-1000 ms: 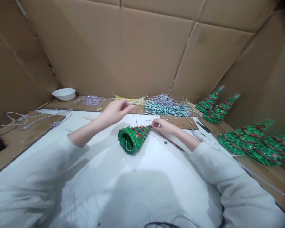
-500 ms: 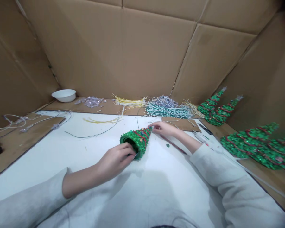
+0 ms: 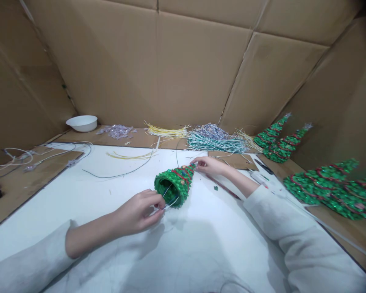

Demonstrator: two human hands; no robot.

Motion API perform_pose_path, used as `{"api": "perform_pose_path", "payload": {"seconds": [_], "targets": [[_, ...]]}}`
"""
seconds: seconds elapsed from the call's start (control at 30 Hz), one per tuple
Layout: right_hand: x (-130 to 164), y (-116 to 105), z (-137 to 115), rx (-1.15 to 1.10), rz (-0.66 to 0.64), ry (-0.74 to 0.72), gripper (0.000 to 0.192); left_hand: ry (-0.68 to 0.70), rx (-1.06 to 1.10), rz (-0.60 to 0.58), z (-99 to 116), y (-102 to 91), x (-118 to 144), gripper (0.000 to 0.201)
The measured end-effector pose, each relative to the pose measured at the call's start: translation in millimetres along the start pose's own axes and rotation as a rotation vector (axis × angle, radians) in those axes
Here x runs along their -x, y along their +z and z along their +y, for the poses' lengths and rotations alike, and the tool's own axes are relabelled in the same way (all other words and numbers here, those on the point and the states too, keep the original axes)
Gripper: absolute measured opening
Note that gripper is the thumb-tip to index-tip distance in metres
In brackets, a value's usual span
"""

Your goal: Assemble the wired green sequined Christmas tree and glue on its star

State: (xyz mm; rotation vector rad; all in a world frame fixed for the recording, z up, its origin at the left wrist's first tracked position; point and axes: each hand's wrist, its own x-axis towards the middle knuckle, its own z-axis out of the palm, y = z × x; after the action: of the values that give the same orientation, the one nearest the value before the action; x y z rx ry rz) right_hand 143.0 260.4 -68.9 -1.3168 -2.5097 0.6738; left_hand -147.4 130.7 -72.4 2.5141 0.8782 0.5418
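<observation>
The left hand (image 3: 140, 213) pinches a thin white wire loop (image 3: 171, 203) between thumb and fingers, just outside the open base of a small green cone-shaped tree with red garland and coloured beads (image 3: 183, 180). The tree lies on its side on the white-topped table (image 3: 79, 195), its hollow base turned toward the left hand and its tip pointing away to the right. The right hand (image 3: 212, 166) is closed with its fingertips at that tip. The hands are apart, one at each end of the tree.

Beyond them lie loose yellow strands (image 3: 131, 156) and a thin dark wire (image 3: 118, 176). Along the back are a white plastic bowl (image 3: 82, 123), clear plastic pieces (image 3: 117, 132), a yellow bundle of strands (image 3: 167, 131) and a green-and-white bundle (image 3: 216, 142). More decorated green trees (image 3: 321, 181) stand at the right.
</observation>
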Motion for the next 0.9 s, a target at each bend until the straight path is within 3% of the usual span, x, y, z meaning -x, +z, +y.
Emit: {"api": "perform_pose_path", "payload": {"seconds": [0.2, 0.3, 0.53, 0.7, 0.9], "targets": [[-2, 1, 2, 0.003, -0.008, -0.001, 0.035, 0.189, -0.066, -0.171, -11, -17.3, 17, 0.025], [-3, 1, 3, 0.01, -0.008, 0.0, 0.036, 0.208, -0.154, -0.198, -10, -20.6, 21, 0.027], [1, -1, -4, 0.041, -0.008, 0.019, 0.035, 0.015, -0.467, -0.063, 3, -12.7, 9, 0.027], [6, -3, -11, 0.087, 0.005, 0.056, 0.033, -0.121, -0.686, 0.079, 0, -1.7, -8, 0.021], [14, 0, -13, 0.124, 0.041, 0.105, 0.032, -0.004, -0.975, 0.099, -12, -0.5, -3, 0.036]]}}
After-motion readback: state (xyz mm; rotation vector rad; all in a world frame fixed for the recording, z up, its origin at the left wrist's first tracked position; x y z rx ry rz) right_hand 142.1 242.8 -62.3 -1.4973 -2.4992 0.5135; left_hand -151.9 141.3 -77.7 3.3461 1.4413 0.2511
